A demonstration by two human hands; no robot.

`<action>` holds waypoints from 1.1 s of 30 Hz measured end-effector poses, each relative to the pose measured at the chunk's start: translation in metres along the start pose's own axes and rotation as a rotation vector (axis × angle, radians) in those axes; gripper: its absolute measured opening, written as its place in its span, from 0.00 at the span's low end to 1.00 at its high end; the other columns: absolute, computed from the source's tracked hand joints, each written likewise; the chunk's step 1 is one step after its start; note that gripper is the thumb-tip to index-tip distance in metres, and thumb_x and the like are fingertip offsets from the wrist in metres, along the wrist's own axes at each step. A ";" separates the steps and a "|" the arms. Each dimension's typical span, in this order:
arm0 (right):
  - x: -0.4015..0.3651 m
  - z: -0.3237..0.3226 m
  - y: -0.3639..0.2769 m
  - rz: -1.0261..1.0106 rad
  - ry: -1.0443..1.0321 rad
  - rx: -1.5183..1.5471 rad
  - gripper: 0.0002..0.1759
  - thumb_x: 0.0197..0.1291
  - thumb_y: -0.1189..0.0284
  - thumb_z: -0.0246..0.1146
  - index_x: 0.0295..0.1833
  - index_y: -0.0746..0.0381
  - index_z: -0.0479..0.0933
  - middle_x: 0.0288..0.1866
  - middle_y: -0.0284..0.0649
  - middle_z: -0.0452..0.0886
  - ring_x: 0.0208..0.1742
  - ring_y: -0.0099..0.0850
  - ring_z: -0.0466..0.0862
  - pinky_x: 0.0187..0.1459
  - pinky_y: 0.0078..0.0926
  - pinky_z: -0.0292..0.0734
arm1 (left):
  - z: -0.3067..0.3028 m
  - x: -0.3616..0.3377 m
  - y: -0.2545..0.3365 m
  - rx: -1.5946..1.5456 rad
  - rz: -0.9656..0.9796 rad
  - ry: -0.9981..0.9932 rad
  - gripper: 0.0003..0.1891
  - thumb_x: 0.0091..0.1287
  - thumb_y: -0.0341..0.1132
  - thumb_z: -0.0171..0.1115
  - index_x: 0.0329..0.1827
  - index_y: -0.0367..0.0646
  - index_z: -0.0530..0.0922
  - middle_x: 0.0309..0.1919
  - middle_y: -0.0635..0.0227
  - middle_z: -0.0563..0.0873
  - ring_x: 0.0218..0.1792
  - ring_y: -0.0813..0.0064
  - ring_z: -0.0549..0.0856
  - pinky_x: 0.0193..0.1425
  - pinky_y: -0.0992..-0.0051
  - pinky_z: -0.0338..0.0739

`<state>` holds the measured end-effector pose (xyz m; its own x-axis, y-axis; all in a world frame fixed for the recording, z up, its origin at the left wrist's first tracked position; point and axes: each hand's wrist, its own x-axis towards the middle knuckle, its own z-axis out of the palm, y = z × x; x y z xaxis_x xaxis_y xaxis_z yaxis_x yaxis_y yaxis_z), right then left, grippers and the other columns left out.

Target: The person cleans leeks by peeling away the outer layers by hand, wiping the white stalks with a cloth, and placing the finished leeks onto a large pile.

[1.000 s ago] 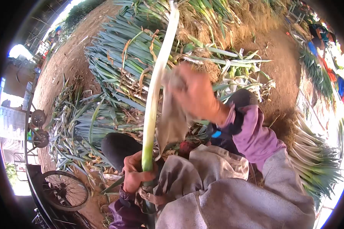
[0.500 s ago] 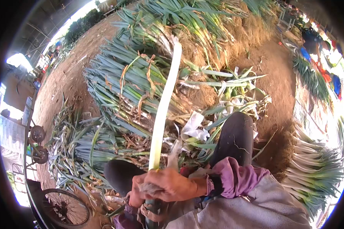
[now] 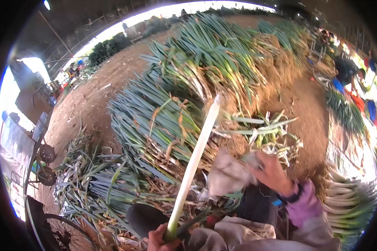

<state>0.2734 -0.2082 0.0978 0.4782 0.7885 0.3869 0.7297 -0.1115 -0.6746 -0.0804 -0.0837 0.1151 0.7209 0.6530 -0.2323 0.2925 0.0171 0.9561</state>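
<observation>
A leek (image 3: 192, 167), its long white shaft stripped clean and its root end up, leans up and to the right. Near the bottom edge my left hand (image 3: 158, 239) is closed round its green part. My right hand (image 3: 274, 172) is out to the right above my knee, apart from the leek. From its closed fingers hangs a pale, dirty cloth (image 3: 229, 173), smeared by motion.
A large heap of untrimmed leeks (image 3: 155, 121) with roots lies ahead. Peeled leaf scraps (image 3: 276, 134) litter the ground. Cleaned leeks (image 3: 343, 201) lie in a row at right. A spoked wheel (image 3: 65, 236) stands at lower left. People (image 3: 356, 100) are in the right background.
My right hand has left the leek and swung up and right with the cloth. The leek now tilts further right, still in my left hand. The view has tipped upward.
</observation>
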 end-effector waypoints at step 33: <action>0.087 -0.067 0.183 0.264 0.552 -0.496 0.08 0.58 0.73 0.55 0.27 0.61 0.76 0.21 0.45 0.78 0.24 0.44 0.79 0.28 0.41 0.75 | 0.005 0.002 -0.076 1.321 0.604 0.246 0.21 0.50 0.30 0.63 0.48 0.32 0.74 0.28 0.58 0.79 0.26 0.58 0.79 0.27 0.63 0.70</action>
<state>0.4814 -0.2008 0.0498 0.7446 0.2989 0.5969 0.6293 -0.6127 -0.4781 -0.0982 -0.0874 0.0410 0.8563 0.4214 0.2987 0.4388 -0.8985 0.0096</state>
